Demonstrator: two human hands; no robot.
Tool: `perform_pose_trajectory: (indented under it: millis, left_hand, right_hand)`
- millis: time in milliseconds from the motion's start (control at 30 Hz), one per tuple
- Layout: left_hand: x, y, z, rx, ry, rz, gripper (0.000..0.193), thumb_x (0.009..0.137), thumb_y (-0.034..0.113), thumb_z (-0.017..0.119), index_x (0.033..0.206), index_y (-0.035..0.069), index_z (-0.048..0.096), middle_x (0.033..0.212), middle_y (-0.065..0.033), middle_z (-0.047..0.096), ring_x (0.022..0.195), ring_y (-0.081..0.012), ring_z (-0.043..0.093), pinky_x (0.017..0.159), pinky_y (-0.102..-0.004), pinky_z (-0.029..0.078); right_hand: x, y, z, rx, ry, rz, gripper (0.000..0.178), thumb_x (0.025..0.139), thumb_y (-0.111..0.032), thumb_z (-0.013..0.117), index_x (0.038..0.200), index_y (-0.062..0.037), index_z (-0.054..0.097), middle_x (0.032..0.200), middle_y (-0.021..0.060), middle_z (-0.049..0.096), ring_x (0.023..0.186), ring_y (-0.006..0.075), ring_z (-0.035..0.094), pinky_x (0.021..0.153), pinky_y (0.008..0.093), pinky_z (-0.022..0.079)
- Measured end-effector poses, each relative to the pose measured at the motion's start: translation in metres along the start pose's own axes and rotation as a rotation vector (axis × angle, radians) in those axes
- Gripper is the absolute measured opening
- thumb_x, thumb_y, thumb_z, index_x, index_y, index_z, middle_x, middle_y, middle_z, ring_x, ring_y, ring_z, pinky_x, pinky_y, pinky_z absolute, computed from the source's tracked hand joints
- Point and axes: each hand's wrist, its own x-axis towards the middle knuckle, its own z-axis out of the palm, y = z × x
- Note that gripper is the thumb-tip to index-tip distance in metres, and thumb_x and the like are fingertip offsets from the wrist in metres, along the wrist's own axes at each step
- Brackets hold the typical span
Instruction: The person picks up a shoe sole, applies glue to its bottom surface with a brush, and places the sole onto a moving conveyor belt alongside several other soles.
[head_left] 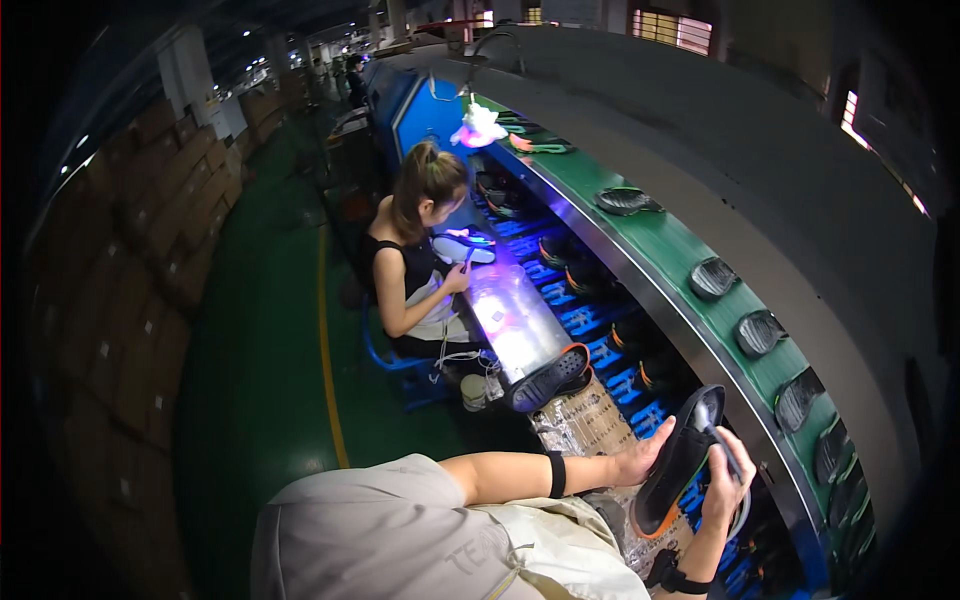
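Note:
A black shoe (668,478) with an orange edge is tilted lengthwise in front of me, over the bench. My left hand (640,460) grips its side. My right hand (728,482), at the shoe's other side, is closed round a slender grey tool (732,452), its exact kind unclear. The tool's end reaches toward a pale, shiny patch in the shoe's opening near the far end; whether that patch belongs to the tool cannot be made out. Beneath the shoe lies a brown cardboard sheet (590,415) with plastic film.
Black shoe soles (760,332) ride a green conveyor belt (690,245) on my right; blue racks with shoes (578,320) stand below it. A co-worker (415,240) sits ahead at a metal table (525,335), beside perforated dark clogs (550,380). Stacked cartons (130,310) line the left.

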Motion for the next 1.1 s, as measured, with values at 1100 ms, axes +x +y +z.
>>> perform_pose_trajectory:
  millis: [1100]
  left_hand:
    - [0.038, 0.120, 0.020, -0.235, 0.002, 0.172, 0.112, 0.095, 0.092, 0.031, 0.138, -0.006, 0.063, 0.117, -0.0287, 0.075, 0.105, -0.0418, 0.075, 0.098, -0.0540, 0.061]
  right_hand:
    - [-0.005, -0.043, 0.012, -0.317, -0.274, -0.256, 0.034, 0.080, -0.004, 0.088, 0.114, -0.0033, 0.082, 0.087, 0.0112, 0.072, 0.076, 0.0246, 0.065, 0.071, 0.0374, 0.050]
